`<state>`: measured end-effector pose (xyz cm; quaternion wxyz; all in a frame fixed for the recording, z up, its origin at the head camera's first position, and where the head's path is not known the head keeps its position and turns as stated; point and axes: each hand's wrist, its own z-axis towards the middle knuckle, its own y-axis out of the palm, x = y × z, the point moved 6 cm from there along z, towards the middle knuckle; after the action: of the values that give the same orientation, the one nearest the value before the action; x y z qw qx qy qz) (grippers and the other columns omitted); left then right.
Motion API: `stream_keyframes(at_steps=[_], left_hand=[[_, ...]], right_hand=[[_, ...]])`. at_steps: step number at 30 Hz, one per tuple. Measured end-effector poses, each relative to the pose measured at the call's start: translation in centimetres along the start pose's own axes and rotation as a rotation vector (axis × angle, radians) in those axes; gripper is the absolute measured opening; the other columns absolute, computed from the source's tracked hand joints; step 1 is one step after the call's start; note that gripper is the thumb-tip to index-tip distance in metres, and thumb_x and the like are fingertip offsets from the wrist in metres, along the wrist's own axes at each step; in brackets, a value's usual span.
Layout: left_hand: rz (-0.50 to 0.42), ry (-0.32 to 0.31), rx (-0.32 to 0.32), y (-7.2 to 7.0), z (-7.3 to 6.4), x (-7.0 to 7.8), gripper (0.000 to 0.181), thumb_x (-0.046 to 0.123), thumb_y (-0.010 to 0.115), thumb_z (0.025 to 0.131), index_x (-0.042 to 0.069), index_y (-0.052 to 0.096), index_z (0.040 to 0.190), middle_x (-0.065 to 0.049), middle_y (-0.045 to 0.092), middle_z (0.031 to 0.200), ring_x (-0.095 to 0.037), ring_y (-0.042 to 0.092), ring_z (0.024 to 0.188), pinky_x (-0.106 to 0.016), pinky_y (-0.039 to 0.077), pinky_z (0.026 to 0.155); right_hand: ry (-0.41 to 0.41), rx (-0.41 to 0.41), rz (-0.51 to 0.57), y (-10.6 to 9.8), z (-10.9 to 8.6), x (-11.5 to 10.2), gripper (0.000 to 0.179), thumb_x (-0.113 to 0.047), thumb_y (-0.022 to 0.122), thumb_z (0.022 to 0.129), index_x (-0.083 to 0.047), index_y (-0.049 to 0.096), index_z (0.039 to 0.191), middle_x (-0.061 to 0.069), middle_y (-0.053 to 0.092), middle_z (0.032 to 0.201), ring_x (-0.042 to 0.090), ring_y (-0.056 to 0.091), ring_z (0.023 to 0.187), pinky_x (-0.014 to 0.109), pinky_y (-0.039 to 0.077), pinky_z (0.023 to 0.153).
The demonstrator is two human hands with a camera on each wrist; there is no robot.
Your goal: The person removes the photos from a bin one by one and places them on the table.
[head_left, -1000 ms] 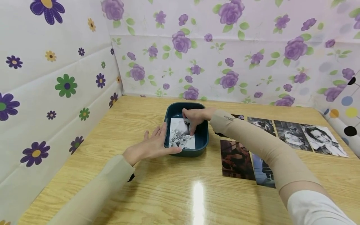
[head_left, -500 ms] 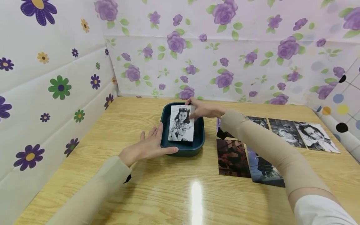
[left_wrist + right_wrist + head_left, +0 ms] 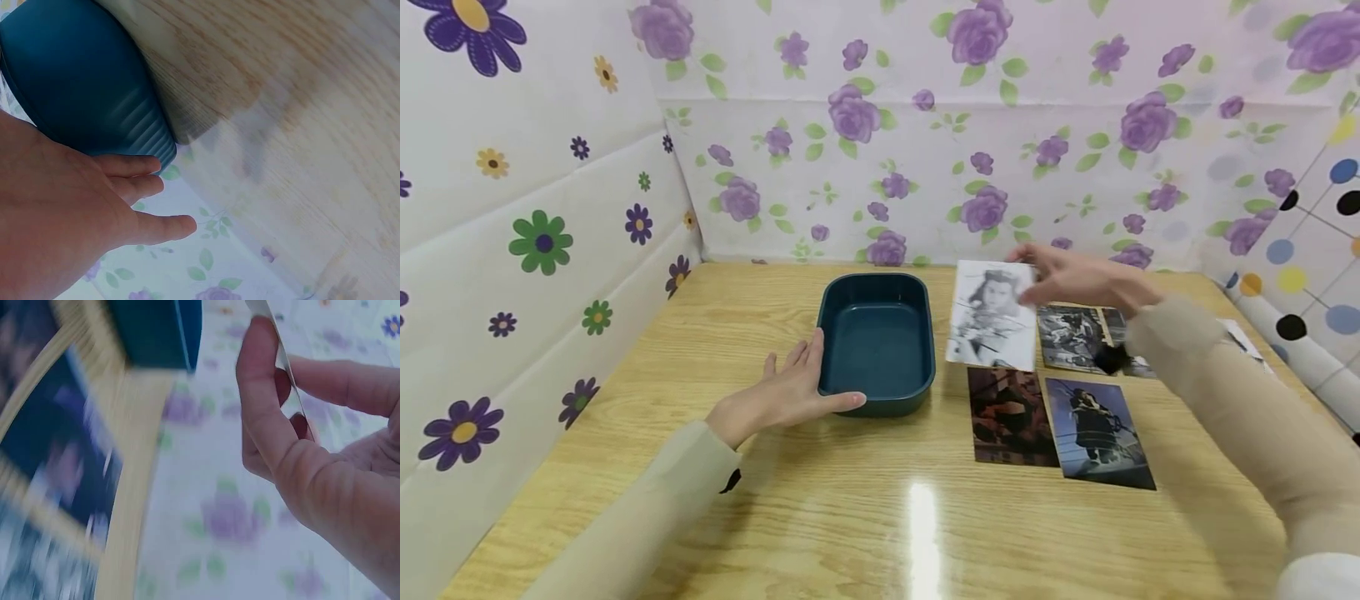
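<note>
My right hand (image 3: 1082, 279) pinches a black-and-white portrait photo (image 3: 988, 325) by its right edge, thumb on the front and fingers behind. It holds the photo up over the laid-out pictures, to the right of a dark teal rectangular bin (image 3: 880, 350). In the right wrist view the photo (image 3: 290, 369) shows nearly edge-on between thumb and fingers. My left hand (image 3: 778, 396) rests with straight fingers along the bin's left side, its thumb near the front rim. Seen from the left wrist, the fingers lie against the ribbed outer wall (image 3: 134, 125).
Right of the bin lie a dark reddish photo (image 3: 1011, 425) and a bluish photo (image 3: 1097, 429) of a standing figure. Behind them is a row with a black-and-white photo (image 3: 1067, 337); my right forearm covers part of that row. Flowered cloth (image 3: 775, 183) hangs at the back.
My right hand has lifted the portrait photo out of the bin and carried it right, over the laid-out photos. The bin's floor is now bare. My left hand stays at the bin.
</note>
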<state>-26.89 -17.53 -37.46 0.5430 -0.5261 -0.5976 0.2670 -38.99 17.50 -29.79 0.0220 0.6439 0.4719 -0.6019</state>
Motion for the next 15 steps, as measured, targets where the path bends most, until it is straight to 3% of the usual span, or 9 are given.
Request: stream_keyframes(at_steps=[3, 8, 9, 11, 15], left_hand=[[-0.010, 0.001, 0.002, 0.0, 0.0, 0.0, 0.126, 0.085, 0.046, 0.076, 0.009, -0.019, 0.153, -0.011, -0.007, 0.163, -0.031, -0.004, 0.152, -0.067, -0.010, 0.112], [-0.016, 0.009, 0.010, -0.1, 0.0, 0.1, 0.126, 0.084, 0.047, 0.076, 0.009, -0.017, 0.153, -0.011, -0.007, 0.163, -0.032, -0.004, 0.152, -0.067, -0.009, 0.112], [-0.013, 0.010, 0.009, -0.1, 0.0, 0.1, 0.126, 0.084, 0.047, 0.076, 0.008, -0.017, 0.153, -0.011, -0.007, 0.163, -0.032, -0.004, 0.152, -0.067, -0.009, 0.112], [-0.012, 0.013, 0.007, -0.1, 0.0, 0.1, 0.125, 0.084, 0.047, 0.077, 0.008, -0.017, 0.153, -0.011, -0.008, 0.163, -0.032, -0.004, 0.152, -0.068, -0.009, 0.112], [-0.016, 0.016, 0.003, -0.1, -0.2, 0.1, 0.124, 0.083, 0.047, 0.078, 0.008, -0.018, 0.153, -0.010, -0.011, 0.163, -0.033, -0.005, 0.152, -0.068, -0.009, 0.112]], right_hand=[[0.061, 0.022, -0.069, -1.5, -4.1, 2.8, 0.068, -0.024, 0.068, 0.089, -0.018, 0.026, 0.142, 0.019, 0.048, 0.127, 0.030, 0.055, 0.108, 0.046, 0.048, 0.093], [0.076, 0.065, -0.186, -3.9, -10.5, 8.2, 0.062, -0.024, 0.066, 0.090, -0.014, 0.029, 0.139, 0.019, 0.052, 0.117, 0.024, 0.058, 0.095, 0.040, 0.050, 0.080], [0.088, 0.061, -0.181, -4.1, -11.5, 9.3, 0.060, -0.023, 0.065, 0.091, -0.012, 0.029, 0.137, 0.018, 0.048, 0.119, 0.022, 0.057, 0.092, 0.039, 0.051, 0.077], [0.132, 0.029, -0.145, -4.3, -13.3, 11.6, 0.057, -0.019, 0.063, 0.092, -0.006, 0.027, 0.134, 0.023, 0.036, 0.131, 0.025, 0.054, 0.102, 0.039, 0.051, 0.077], [0.276, -0.031, -0.112, -4.0, -15.6, 15.5, 0.058, -0.020, 0.061, 0.093, -0.001, 0.020, 0.131, 0.031, 0.009, 0.139, 0.020, 0.050, 0.101, 0.037, 0.048, 0.074]])
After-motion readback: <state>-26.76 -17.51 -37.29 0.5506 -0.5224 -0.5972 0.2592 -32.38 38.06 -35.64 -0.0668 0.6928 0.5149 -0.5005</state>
